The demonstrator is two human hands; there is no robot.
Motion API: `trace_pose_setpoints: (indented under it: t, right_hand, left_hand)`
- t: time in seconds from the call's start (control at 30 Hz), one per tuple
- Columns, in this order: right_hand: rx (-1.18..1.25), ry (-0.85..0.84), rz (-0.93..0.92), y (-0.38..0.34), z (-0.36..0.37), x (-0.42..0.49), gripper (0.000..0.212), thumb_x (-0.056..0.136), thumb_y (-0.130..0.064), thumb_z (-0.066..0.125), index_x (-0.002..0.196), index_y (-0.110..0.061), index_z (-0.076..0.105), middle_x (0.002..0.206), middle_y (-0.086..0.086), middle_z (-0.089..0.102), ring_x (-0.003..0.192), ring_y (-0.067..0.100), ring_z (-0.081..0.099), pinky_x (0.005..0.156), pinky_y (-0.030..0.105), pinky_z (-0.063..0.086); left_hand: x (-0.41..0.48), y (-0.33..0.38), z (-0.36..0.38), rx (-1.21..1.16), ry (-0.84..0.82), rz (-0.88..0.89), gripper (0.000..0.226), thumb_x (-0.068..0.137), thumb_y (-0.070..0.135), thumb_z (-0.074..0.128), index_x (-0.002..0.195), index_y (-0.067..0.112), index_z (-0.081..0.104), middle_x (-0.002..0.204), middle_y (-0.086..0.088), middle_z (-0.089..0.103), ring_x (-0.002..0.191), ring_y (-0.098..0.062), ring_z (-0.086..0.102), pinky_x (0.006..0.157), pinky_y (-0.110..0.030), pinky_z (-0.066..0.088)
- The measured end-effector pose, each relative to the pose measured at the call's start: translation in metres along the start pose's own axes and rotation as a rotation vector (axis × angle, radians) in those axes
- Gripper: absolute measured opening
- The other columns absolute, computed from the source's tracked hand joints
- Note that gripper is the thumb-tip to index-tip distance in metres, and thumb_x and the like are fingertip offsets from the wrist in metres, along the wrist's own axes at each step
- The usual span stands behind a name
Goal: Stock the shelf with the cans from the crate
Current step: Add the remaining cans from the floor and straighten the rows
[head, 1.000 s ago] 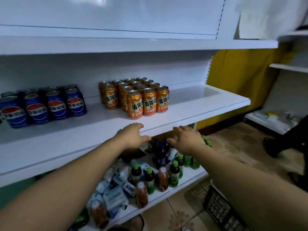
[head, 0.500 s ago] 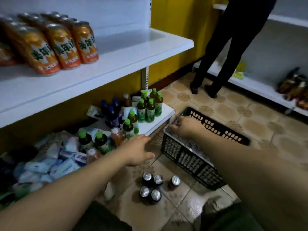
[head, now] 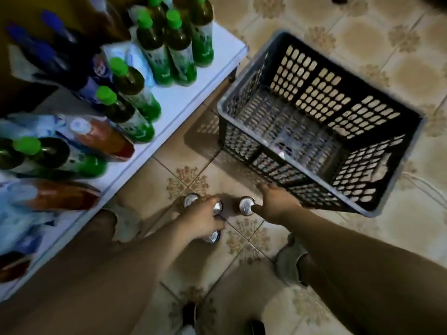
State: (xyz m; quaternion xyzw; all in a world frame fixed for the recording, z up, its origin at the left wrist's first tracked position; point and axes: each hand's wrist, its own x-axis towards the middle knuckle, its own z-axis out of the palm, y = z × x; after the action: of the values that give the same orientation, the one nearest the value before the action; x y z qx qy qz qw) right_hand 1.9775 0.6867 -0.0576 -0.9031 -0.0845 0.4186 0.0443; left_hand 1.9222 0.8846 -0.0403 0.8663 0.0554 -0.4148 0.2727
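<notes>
The cans (head: 246,205) are stood upright on the floor (head: 278,15), bunched just in front of the crate (head: 242,110), near the low shelf (head: 183,97). Four lids can be made out, though more may be hidden under the hands. Grouping them outside the crate probably lets several be gathered at once rather than fished out singly.

The left hand (head: 205,220) is lowered over the left cluster, fingers curled down around one can's top while neighbouring lids peek out beside and below it. It appears to be closing on that can, but whether a firm grip is made cannot be told, as the contact is covered by the hand itself. The right hand (head: 275,205) is spread open against the lone can on the right, thumb (head: 257,208) resting on the lid's rim, other fingers reaching past toward the crate's near wall. No grip is completed there yet.

The crate looks almost bare; something pale lies on its mesh bottom, too blurred to identify. The low shelf is crowded with green-capped bottles (head: 179,47) and soft packs (head: 21,189), so these cans are presumably meant for a higher shelf that is out of view.

Since the cans stand touching, a careless lift could topple a neighbour. A top-down grasp suits them, as the sides are blocked by adjacent cans.
</notes>
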Motion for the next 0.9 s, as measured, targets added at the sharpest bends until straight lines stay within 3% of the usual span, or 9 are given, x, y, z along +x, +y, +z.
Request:
trace_pose_setpoints:
  t: [0.17, 0.3, 0.33, 0.47, 0.63, 0.8, 0.9]
  right_hand:
    - [0.009, -0.149, -0.013, -0.002, 0.057, 0.052, 0.077, 0.086, -0.043, 0.065, 0.148, -0.021, 0.026, 0.146, 0.011, 0.034, 0.128, 0.033, 0.041, 0.102, 0.037, 0.040]
    - [-0.020, -0.234, 0.012, -0.011, 0.090, 0.074, 0.090, 0.089, -0.034, 0.066, 0.154, -0.025, 0.004, 0.161, 0.012, -0.004, 0.141, 0.036, 0.022, 0.110, 0.041, 0.036]
    - [-0.035, -0.213, 0.026, -0.011, 0.095, 0.079, 0.086, 0.091, -0.031, 0.063, 0.154, -0.026, 0.004, 0.160, 0.014, -0.003, 0.141, 0.038, 0.023, 0.108, 0.042, 0.038]
    - [-0.016, -0.079, 0.013, -0.011, 0.088, 0.080, 0.050, 0.095, -0.028, 0.049, 0.141, -0.025, 0.029, 0.136, 0.014, 0.037, 0.117, 0.035, 0.045, 0.089, 0.041, 0.046]
    - [0.171, 0.098, -0.027, -0.015, 0.029, 0.039, 0.064, 0.089, -0.050, 0.049, 0.146, -0.028, 0.028, 0.137, 0.011, 0.044, 0.120, 0.034, 0.048, 0.097, 0.039, 0.044]
    - [0.369, 0.377, -0.133, -0.046, -0.048, -0.031, 0.087, 0.073, -0.065, 0.026, 0.151, -0.027, 0.024, 0.129, 0.010, 0.048, 0.115, 0.028, 0.047, 0.094, 0.034, 0.040]
    - [0.487, 0.538, -0.207, -0.076, -0.094, -0.084, 0.080, 0.079, -0.063, 0.032, 0.150, -0.027, 0.029, 0.139, 0.009, 0.047, 0.124, 0.026, 0.045, 0.099, 0.034, 0.037]
  left_hand:
    - [0.052, -0.025, 0.032, -0.009, -0.041, -0.046, 0.067, 0.079, 0.031, 0.071, 0.137, 0.011, 0.044, 0.144, -0.006, 0.042, 0.131, -0.024, 0.040, 0.107, -0.032, 0.034]
    - [0.074, -0.040, 0.044, 0.008, -0.066, -0.058, 0.065, 0.081, 0.037, 0.067, 0.135, 0.011, 0.043, 0.141, -0.009, 0.044, 0.129, -0.027, 0.040, 0.104, -0.038, 0.037]
    - [0.077, -0.043, 0.048, 0.008, -0.069, -0.056, 0.064, 0.081, 0.037, 0.067, 0.135, 0.010, 0.044, 0.140, -0.010, 0.045, 0.129, -0.028, 0.041, 0.104, -0.038, 0.038]
    - [0.079, -0.049, 0.050, -0.053, -0.068, -0.049, 0.064, 0.081, 0.034, 0.068, 0.135, 0.008, 0.045, 0.140, -0.012, 0.046, 0.128, -0.028, 0.042, 0.104, -0.037, 0.038]
    - [0.056, -0.026, 0.022, -0.168, -0.025, -0.051, 0.079, 0.079, 0.033, 0.073, 0.146, 0.017, 0.033, 0.150, -0.003, 0.037, 0.135, -0.021, 0.037, 0.110, -0.035, 0.033]
    - [-0.004, 0.017, -0.030, -0.337, 0.114, 0.025, 0.081, 0.075, 0.028, 0.075, 0.144, 0.025, 0.032, 0.129, -0.004, 0.052, 0.117, -0.024, 0.052, 0.097, -0.032, 0.044]
    - [-0.053, 0.032, -0.064, -0.468, 0.255, 0.107, 0.098, 0.053, 0.049, 0.075, 0.137, 0.044, 0.025, 0.129, 0.002, 0.055, 0.113, -0.021, 0.058, 0.098, -0.041, 0.048]
